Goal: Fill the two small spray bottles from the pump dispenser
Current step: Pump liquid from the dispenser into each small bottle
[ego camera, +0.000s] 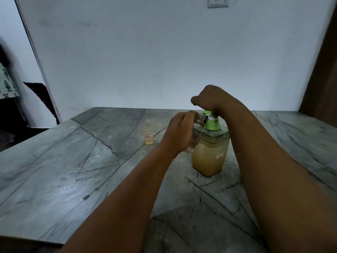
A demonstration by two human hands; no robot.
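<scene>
Head view: my left hand grips the clear bottle, neck tilted up just beside the spout of the pump dispenser, whose head my curled right hand presses.

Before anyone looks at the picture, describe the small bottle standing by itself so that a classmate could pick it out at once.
Start at the grey marble table and find the big pump dispenser with the green top. To its left, apart from both hands, stands a small bottle holding yellowish liquid. Unlike the clear bottle held at the spout, it stands alone, capless, with a white label.
</scene>
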